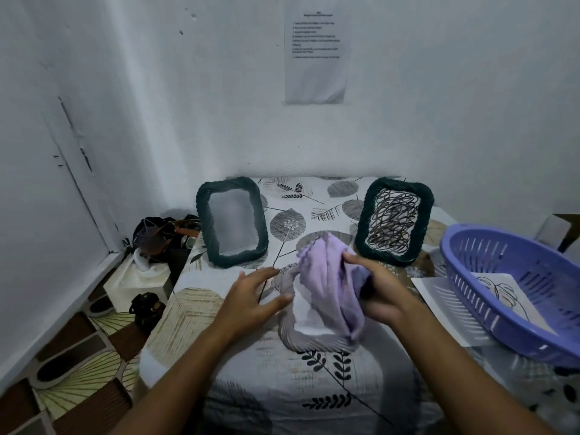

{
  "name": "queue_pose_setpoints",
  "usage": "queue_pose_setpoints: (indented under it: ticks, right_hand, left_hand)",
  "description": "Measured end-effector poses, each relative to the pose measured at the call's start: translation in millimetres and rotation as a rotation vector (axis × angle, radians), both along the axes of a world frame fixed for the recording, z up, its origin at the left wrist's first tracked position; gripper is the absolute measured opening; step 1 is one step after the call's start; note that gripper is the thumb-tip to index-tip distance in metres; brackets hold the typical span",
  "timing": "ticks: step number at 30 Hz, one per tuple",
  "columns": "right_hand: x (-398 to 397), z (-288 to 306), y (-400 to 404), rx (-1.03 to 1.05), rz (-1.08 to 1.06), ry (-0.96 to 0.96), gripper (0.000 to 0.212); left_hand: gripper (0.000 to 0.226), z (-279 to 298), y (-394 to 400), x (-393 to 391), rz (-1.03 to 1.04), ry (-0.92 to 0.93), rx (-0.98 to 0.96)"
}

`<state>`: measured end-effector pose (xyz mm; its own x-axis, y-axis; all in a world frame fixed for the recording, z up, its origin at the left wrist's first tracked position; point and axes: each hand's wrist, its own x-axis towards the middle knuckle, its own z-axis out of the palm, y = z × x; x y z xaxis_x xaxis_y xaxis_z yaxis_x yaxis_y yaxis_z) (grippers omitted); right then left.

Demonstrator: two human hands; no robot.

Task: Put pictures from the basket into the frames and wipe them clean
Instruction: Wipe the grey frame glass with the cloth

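Observation:
A grey ridged frame (309,342) lies flat on the table in front of me, its glass showing white. My right hand (378,293) is shut on a lilac cloth (326,277) bunched over the frame's upper right part. My left hand (254,291) is spread open at the frame's left edge, fingertips touching it. Two dark green frames stand at the back: the left frame (232,221) looks blank, the right frame (394,221) holds a scribble picture. A purple basket (514,293) at the right holds a leaf drawing (502,290).
A leaf-patterned cloth covers the table (282,387), which stands against a white wall. The basket rests on a white sheet (439,306). On the floor at the left are a tissue box (138,277), dark bags (160,237) and a black object (146,307).

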<state>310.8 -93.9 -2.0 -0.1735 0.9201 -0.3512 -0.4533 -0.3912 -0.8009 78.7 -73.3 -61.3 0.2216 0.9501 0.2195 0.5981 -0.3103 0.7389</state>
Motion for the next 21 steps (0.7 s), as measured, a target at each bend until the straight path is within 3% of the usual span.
queue_pose_setpoints:
  ticks: [3,8,11,16,21]
  right_hand:
    - [-1.7,0.6,0.2,0.046,-0.009,0.258,0.038]
    - [-18.4,4.0,-0.9,0.139,0.070,0.535,0.072]
    - [-32.7,2.6,-2.3,0.196,0.180,0.572,0.087]
    - [-54.1,-0.9,0.9,0.229,0.136,0.344,0.087]
    - [-71.3,-5.1,2.0,0.223,0.100,-0.139,0.016]
  left_hand:
    - [0.062,20.0,-9.7,17.7,0.023,-0.216,-0.019]
    - [0.049,43.6,-21.8,33.9,0.074,-0.890,-0.578]
    - [0.047,49.6,-24.6,25.2,0.047,-1.130,-0.794]
    - [0.049,47.5,-22.9,-1.0,0.102,-1.078,-0.704]
    - [0.033,45.4,-21.3,-32.5,0.203,-0.945,-0.574]
